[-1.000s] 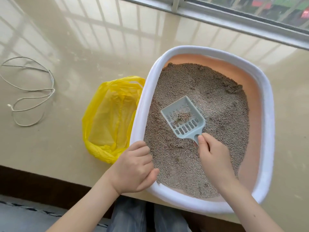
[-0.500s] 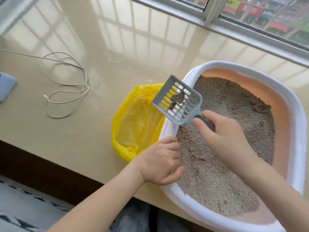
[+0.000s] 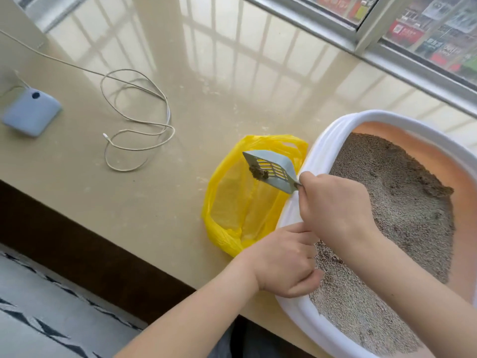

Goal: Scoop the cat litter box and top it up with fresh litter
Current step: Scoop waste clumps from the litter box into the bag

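Observation:
A white-rimmed litter box with an orange inside stands at the right, holding grey litter. My right hand grips the handle of a grey-blue slotted scoop. The scoop is tilted over an open yellow plastic bag just left of the box, and a dark clump clings to its lower edge. My left hand grips the box's near left rim.
All of this sits on a glossy beige sill below a window. A coiled white cable and a small blue device lie to the left. A dark sill edge and patterned floor run below.
My right hand lifted the scoop out of the litter and carried it left over the yellow bag, tilting it. The clump slid to the scoop's edge. My left hand stayed on the rim.

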`<state>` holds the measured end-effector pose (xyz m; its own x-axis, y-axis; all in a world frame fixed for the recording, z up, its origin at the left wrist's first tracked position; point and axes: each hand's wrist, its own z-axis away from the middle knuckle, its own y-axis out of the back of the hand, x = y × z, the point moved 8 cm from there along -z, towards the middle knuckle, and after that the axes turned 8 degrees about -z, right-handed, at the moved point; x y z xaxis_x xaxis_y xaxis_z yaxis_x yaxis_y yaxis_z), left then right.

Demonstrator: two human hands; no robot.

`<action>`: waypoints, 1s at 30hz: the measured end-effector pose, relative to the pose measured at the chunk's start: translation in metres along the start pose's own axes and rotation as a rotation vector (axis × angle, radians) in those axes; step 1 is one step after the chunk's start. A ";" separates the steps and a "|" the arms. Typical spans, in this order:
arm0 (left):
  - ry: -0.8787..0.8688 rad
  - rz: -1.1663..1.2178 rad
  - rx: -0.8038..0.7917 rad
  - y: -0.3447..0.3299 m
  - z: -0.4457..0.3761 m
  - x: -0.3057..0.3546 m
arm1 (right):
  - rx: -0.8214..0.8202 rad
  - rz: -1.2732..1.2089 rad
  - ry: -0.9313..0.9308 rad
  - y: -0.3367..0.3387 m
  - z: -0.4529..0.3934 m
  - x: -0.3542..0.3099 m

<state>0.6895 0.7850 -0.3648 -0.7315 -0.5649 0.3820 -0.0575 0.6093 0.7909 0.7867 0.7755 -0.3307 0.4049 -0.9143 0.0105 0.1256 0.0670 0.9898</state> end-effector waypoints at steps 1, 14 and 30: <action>0.004 0.006 0.004 0.000 0.000 0.000 | -0.006 0.017 0.011 0.000 -0.001 -0.002; -0.011 0.033 -0.037 -0.001 -0.002 0.001 | 0.134 -0.649 -0.244 0.017 0.010 0.051; -0.038 -0.042 -0.106 -0.003 -0.005 0.005 | -0.690 -0.762 -1.055 -0.066 0.245 0.223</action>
<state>0.6898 0.7776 -0.3626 -0.7552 -0.5658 0.3309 -0.0178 0.5224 0.8525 0.6470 0.4691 -0.3585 -0.7507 -0.6564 -0.0744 0.5208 -0.6573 0.5448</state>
